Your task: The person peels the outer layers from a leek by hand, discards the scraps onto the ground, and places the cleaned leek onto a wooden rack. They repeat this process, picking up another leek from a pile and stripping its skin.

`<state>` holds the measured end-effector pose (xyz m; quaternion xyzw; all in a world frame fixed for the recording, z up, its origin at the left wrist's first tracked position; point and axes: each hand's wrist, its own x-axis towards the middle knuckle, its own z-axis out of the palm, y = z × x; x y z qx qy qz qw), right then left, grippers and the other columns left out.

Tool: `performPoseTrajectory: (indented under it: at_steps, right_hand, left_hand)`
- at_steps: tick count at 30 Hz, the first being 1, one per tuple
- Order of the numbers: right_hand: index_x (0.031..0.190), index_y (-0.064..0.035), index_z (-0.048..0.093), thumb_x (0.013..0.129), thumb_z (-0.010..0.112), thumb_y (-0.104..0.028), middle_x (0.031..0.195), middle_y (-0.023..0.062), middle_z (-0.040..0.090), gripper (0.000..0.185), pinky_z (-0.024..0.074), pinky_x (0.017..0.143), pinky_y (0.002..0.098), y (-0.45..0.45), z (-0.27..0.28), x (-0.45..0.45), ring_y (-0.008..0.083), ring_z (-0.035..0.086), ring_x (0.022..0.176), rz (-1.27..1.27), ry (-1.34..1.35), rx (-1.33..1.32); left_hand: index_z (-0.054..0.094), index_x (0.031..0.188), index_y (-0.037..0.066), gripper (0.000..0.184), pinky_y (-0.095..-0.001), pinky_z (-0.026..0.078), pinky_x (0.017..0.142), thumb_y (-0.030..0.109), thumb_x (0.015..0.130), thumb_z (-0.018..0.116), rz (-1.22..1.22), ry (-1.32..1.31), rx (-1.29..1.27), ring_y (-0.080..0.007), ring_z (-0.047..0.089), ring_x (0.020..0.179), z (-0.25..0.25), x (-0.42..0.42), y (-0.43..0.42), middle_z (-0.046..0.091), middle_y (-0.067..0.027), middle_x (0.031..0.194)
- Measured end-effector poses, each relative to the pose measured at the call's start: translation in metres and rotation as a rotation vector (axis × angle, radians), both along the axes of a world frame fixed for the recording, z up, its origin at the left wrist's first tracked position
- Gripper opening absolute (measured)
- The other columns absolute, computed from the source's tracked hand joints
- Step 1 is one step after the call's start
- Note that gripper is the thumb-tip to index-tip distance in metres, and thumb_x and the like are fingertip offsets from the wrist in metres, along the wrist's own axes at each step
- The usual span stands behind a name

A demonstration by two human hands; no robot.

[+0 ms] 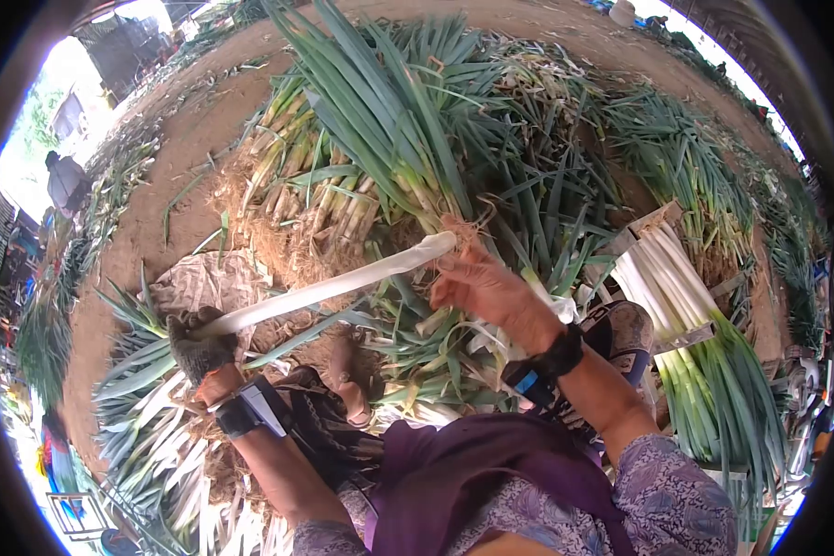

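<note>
- Across the middle, beyond the purple cloth (435, 482), there it is: one long white stalk (329, 292), up off the ground (148, 218), strung between two hands!
- Left hand (199, 347), dark-gloved, is wrapped round the near left end; whether the green leaves (134, 357) past that fist belong to this stalk, I cannot say.
- Right hand (482, 283), bare, sits at the far right end, fingers curled in beside the roots (465, 228); a pinch or a mere touch? Cannot tell from this angle.
- Watch the long axis: a slant from near left to far right, root end farthest out, so the right hand is the closer one to the roots.
- Hands well apart, then, with nearly all that white length between them.
- Just past the roots, a big heap (343, 190) of leafy stalks.
- Off right, a neat white-stemmed stack (663, 278) in a frame (684, 338); near left, a loose pile (144, 408) sprawls.
</note>
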<state>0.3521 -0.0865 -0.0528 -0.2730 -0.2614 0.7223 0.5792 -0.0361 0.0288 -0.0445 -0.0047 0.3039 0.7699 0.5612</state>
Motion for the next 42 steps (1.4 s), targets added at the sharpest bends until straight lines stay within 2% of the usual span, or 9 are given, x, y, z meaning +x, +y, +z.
performPoseTrajectory:
  at_steps: [1,8,20,26,28,32,34,36,42]
  right_hand:
    - [0.136,-0.0199,0.015,0.083,0.062,-0.008,0.089,0.0093,0.064,0.072,0.0533,0.064,0.0347,-0.001,0.007,-0.011,0.0187,0.064,0.073,0.023,0.156,0.008]
    - [0.11,-0.0068,0.055,0.086,0.056,-0.009,0.094,0.0071,0.064,0.024,0.0524,0.075,0.0327,-0.001,0.016,-0.022,0.0151,0.063,0.079,-0.09,0.003,0.098]
    - [0.093,-0.0012,0.06,0.082,0.048,-0.004,0.084,0.0033,0.064,0.017,0.0461,0.064,0.0247,-0.004,0.022,-0.025,0.0094,0.058,0.074,-0.26,-0.156,0.367]
    - [0.096,-0.0027,0.059,0.077,0.058,-0.009,0.084,0.0088,0.063,0.019,0.0479,0.069,0.0353,0.003,0.02,0.051,0.0253,0.06,0.074,-0.517,-1.905,0.98]
    - [0.102,-0.0035,0.057,0.075,0.061,-0.011,0.092,0.0123,0.061,0.028,0.0469,0.074,0.0386,0.002,0.001,0.084,0.0315,0.058,0.083,-0.417,-2.018,0.562]
    - [0.112,-0.0053,0.054,0.076,0.063,-0.015,0.107,0.0162,0.057,0.038,0.0448,0.082,0.0408,-0.012,0.024,0.073,0.0357,0.054,0.097,-0.396,-1.81,0.328]
    - [0.111,-0.0056,0.055,0.078,0.062,-0.018,0.113,0.0181,0.054,0.036,0.0439,0.083,0.0401,-0.008,0.031,0.055,0.034,0.052,0.104,-0.452,-1.613,0.692]
    - [0.107,-0.0047,0.057,0.078,0.064,-0.019,0.109,0.017,0.057,0.033,0.0456,0.08,0.0392,-0.009,0.048,0.024,0.0319,0.056,0.1,-0.316,-1.716,0.836]
    - [0.096,-0.0009,0.06,0.074,0.07,-0.02,0.086,0.0117,0.06,0.031,0.0459,0.065,0.0311,-0.013,0.057,0.002,0.0236,0.059,0.074,-0.058,-1.525,0.544]
  left_hand:
    - [0.045,0.067,0.011,0.027,-0.0327,0.047,0.053,0.027,0.083,0.058,-0.015,-0.019,-0.013,-0.0207,0.048,0.054,0.001,-0.001,0.0,0.043,-0.0014,0.058]
    - [0.046,0.067,0.009,0.025,-0.0317,0.046,0.052,0.024,0.084,0.058,-0.071,-0.063,0.077,-0.0191,0.047,0.052,-0.003,-0.01,-0.004,0.044,-0.0015,0.057]
    - [0.049,0.071,0.008,0.024,-0.0316,0.047,0.052,0.025,0.085,0.057,-0.19,-0.123,0.146,-0.0186,0.046,0.053,-0.028,-0.017,0.008,0.046,-0.0018,0.058]
    - [0.05,0.07,0.01,0.024,-0.0309,0.046,0.052,0.028,0.083,0.058,-0.152,-0.05,0.08,-0.0203,0.05,0.055,-0.015,-0.016,-0.002,0.05,-0.0025,0.06]
    - [0.05,0.07,0.012,0.023,-0.0308,0.046,0.052,0.029,0.083,0.059,-0.156,0.03,0.071,-0.0201,0.05,0.054,-0.007,-0.011,-0.008,0.049,-0.0022,0.059]
    - [0.048,0.07,0.014,0.019,-0.0283,0.045,0.055,0.024,0.084,0.055,-0.304,0.055,0.244,-0.0175,0.051,0.056,0.007,-0.002,-0.019,0.047,-0.0009,0.058]
    - [0.047,0.068,0.016,0.02,-0.0273,0.04,0.052,0.024,0.085,0.055,-0.301,0.131,0.396,-0.0151,0.045,0.053,0.0,0.009,-0.019,0.044,0.001,0.057]
    - [0.047,0.066,0.017,0.022,-0.0263,0.035,0.048,0.024,0.086,0.054,-0.28,0.233,0.529,-0.0127,0.039,0.049,0.0,0.017,-0.015,0.041,0.0029,0.055]
    - [0.052,0.078,0.01,0.017,-0.0264,0.04,0.047,0.025,0.082,0.06,-0.032,-0.142,0.221,-0.0104,0.041,0.051,0.031,0.039,-0.025,0.043,0.0052,0.059]
